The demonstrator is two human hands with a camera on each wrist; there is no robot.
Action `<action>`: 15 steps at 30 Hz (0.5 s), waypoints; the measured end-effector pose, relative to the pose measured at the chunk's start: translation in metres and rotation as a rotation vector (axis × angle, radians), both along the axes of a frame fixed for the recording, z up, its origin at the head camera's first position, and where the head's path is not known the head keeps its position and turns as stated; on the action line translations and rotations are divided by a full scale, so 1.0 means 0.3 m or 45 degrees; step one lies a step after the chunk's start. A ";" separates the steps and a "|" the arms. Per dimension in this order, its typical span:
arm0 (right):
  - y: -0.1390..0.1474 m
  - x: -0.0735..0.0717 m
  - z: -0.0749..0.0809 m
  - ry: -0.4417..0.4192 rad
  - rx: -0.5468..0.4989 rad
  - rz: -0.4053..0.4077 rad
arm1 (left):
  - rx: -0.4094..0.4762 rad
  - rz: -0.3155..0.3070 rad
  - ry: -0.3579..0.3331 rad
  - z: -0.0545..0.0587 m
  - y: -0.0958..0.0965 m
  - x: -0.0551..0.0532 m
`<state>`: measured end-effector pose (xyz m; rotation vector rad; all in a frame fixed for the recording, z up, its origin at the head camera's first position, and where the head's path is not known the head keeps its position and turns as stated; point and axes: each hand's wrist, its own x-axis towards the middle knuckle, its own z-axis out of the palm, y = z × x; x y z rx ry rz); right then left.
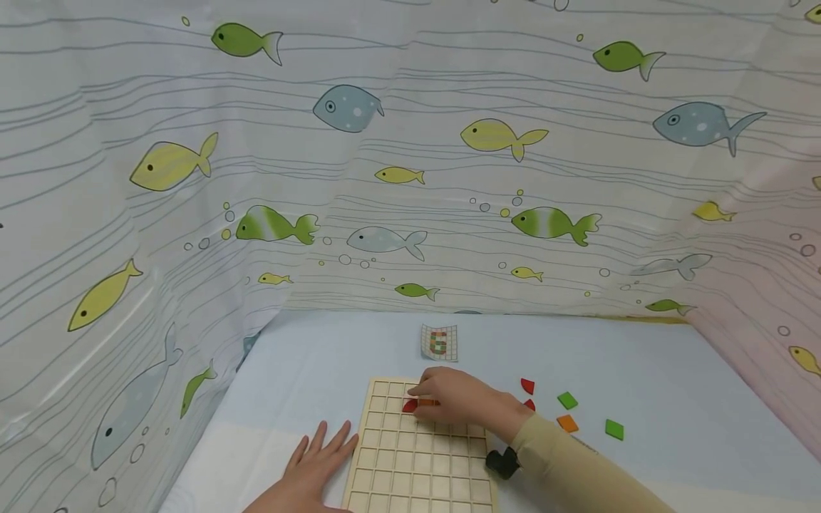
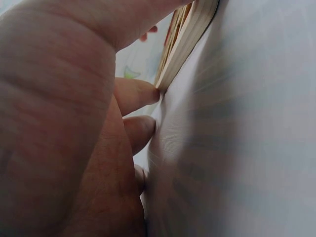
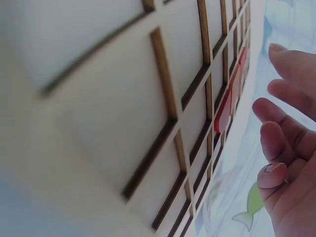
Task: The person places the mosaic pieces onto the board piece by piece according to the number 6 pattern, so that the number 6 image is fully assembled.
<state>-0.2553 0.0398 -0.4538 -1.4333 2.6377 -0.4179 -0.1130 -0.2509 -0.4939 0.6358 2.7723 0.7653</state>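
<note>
On the pale surface (image 1: 276,395) we had a wooden grid board (image 1: 410,463). We rested our left hand (image 1: 313,469) by its left edge, fingers spread; our right hand (image 1: 463,396) hovered over its far part, fingers loosely bent, gripping nothing. Beyond the board lay a pattern card (image 1: 439,343); on the board, a red quarter-circle tile (image 1: 409,406).

Right hand (image 3: 298,143) near a gridded board (image 3: 113,133) (red pieces (image 3: 223,117) on it).

Beside the cream gridded wooden board (image 1: 388,460), square tiles (image 1: 614,429) were green and orange, wedges (image 1: 527,386) red; behind it, white sheeting (image 1: 436,71) bore yellow, green, blue fish (image 1: 545,223).
</note>
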 end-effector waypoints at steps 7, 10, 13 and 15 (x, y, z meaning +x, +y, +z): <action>0.070 0.030 0.000 -0.055 -0.013 -0.108 | 0.030 0.009 -0.001 -0.007 0.002 0.001; 0.105 0.040 0.001 -0.111 -0.047 -0.153 | 0.016 0.019 -0.007 -0.008 0.003 -0.001; 0.145 0.050 0.006 -0.152 -0.108 -0.176 | 0.004 0.029 -0.027 -0.008 0.005 -0.002; 0.172 0.056 0.009 -0.160 -0.139 -0.195 | 0.000 0.028 -0.038 -0.007 0.003 -0.003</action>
